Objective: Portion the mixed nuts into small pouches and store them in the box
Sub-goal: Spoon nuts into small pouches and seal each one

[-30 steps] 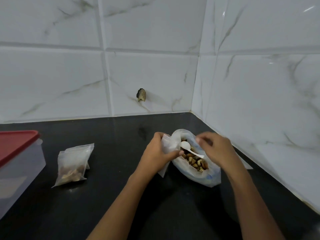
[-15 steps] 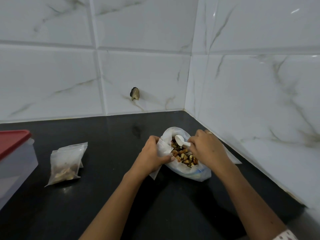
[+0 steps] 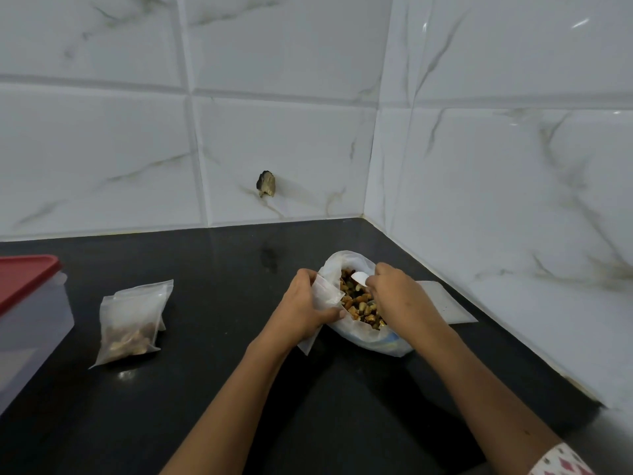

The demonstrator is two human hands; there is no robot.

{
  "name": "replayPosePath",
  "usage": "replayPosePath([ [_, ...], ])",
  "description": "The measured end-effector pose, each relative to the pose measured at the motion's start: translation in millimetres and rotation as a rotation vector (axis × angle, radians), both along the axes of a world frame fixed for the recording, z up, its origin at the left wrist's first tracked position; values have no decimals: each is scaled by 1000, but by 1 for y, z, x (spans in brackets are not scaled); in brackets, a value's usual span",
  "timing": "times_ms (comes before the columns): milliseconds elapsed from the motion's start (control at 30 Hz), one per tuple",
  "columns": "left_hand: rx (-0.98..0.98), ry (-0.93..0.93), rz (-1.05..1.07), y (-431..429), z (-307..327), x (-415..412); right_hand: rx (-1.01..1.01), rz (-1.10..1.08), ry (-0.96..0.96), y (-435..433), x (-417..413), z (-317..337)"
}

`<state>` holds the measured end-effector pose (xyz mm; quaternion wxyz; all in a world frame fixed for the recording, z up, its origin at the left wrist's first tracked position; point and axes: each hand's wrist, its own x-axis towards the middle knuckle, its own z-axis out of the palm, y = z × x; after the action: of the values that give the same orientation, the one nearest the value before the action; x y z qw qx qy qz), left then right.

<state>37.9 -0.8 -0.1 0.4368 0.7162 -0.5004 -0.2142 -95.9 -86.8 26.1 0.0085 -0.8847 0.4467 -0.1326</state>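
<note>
A large clear bag (image 3: pixel 371 339) of mixed nuts (image 3: pixel 359 301) lies open on the black counter near the right wall. My left hand (image 3: pixel 301 308) grips a small empty pouch (image 3: pixel 325 294) at the bag's left rim. My right hand (image 3: pixel 399 296) holds a white plastic spoon (image 3: pixel 359 278), its bowl inside the bag above the nuts. A filled small pouch (image 3: pixel 132 320) lies on the counter to the left. The clear storage box (image 3: pixel 32 323) with its red lid (image 3: pixel 24 279) stands at the far left edge, partly out of frame.
White marble-look tiled walls meet in a corner behind the bag. A flat white sheet (image 3: pixel 445 303) lies on the counter right of the bag, against the right wall. A dark chipped spot (image 3: pixel 266 184) marks the back wall.
My right hand has lowered the spoon from above the bag's opening down into the nuts. My left hand keeps the small pouch at the rim. The camera has shifted slightly.
</note>
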Motion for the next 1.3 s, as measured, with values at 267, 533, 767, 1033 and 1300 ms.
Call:
replayPosePath([
  [267,-38,128,-14,-2,-4,1,-65,11,28,-1,6,1],
  [533,-89,271,-31,-2,-6,0,210,15,-266,5,1,6],
  [767,-177,357,-58,-3,-12,-2,634,-154,-640,-13,-5,3],
  [1033,-173,283,-82,-4,-10,-1,1066,-253,-905,-25,-7,3],
  [1300,-110,225,-58,-4,-5,5,1048,-255,-945,-24,-22,11],
])
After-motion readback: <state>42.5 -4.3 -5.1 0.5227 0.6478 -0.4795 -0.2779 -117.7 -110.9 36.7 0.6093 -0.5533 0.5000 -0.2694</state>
